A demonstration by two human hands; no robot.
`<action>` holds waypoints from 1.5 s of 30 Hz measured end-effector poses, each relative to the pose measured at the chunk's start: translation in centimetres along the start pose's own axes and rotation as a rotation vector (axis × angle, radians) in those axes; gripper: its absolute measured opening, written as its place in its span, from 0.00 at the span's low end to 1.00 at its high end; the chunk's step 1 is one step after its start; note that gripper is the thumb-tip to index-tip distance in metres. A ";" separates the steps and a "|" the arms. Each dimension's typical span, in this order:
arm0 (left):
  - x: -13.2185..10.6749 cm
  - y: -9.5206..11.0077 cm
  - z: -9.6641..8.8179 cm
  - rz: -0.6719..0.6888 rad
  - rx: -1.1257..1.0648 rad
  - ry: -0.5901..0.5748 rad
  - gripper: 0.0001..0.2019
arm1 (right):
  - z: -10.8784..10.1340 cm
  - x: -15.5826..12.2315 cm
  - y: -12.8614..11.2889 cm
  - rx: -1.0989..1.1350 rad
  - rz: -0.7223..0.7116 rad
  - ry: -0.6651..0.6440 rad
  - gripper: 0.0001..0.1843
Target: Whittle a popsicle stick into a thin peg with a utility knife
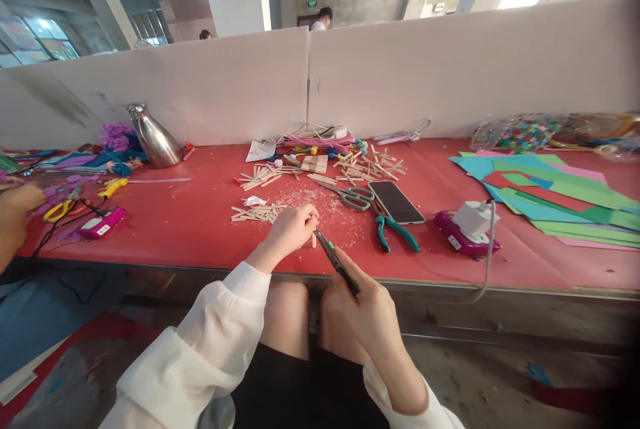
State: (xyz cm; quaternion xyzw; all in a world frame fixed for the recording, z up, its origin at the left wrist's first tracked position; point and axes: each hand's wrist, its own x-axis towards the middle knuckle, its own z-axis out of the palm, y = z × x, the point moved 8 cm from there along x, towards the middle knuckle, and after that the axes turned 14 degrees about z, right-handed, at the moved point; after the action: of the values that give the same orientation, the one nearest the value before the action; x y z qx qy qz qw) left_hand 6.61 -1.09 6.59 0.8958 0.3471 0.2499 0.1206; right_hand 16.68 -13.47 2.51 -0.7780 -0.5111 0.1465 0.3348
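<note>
My left hand is closed in a pinch above the red table near its front edge. A short pale wooden stick shows just below its fingertips. My right hand is wrapped round a black utility knife with a green slider, whose front end points up and left to the stick. Wood shavings are scattered over the table beyond my hands. Left of my left hand lies a small pile of wooden sticks, with a crumpled white scrap behind it.
Green-handled scissors, a phone and teal-handled pliers lie to the right. Beyond are a purple power strip with a plugged cable and coloured paper sheets. A metal jug stands back left; another person's hand is far left.
</note>
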 end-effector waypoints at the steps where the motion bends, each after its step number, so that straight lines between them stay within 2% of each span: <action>1: 0.0 0.0 0.0 -0.003 -0.004 0.003 0.07 | -0.1 0.0 0.0 0.002 0.005 0.001 0.22; 6: -0.2 0.0 -0.1 -0.006 -0.026 0.005 0.07 | 0.1 0.0 -0.2 -0.046 -0.019 0.017 0.21; 12: -0.3 -0.2 0.0 -0.011 -0.025 0.013 0.07 | 0.6 -0.3 -0.8 -0.178 -0.087 0.104 0.22; 19: -0.4 -0.6 0.2 -0.024 -0.075 0.030 0.07 | 0.7 -1.0 -1.3 -0.209 -0.128 0.217 0.23; 28: -0.6 0.2 0.5 0.021 -0.011 0.017 0.07 | 0.0 -0.8 -0.2 -0.141 -0.064 0.132 0.22; 32: -0.7 0.4 1.0 0.037 -0.067 0.018 0.07 | -0.2 -0.5 0.1 -0.100 -0.058 0.081 0.20; 36: -1.3 0.2 1.3 0.048 -0.191 0.069 0.07 | -0.1 -0.4 0.2 -0.081 -0.056 0.061 0.21; 40: -1.8 -0.7 1.0 0.033 -0.243 0.165 0.04 | 0.0 -0.7 0.6 -0.015 -0.059 0.038 0.21; 45: -2.9 -3.1 1.1 -0.065 -0.262 0.279 0.04 | 0.1 -0.8 1.5 0.058 -0.017 0.026 0.22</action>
State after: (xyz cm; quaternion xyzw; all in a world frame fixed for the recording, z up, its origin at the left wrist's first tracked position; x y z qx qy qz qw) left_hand 3.55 -0.86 3.39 0.8173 0.3537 0.4109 0.1950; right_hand 17.33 -14.53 1.36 -0.7654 -0.5088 0.1482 0.3652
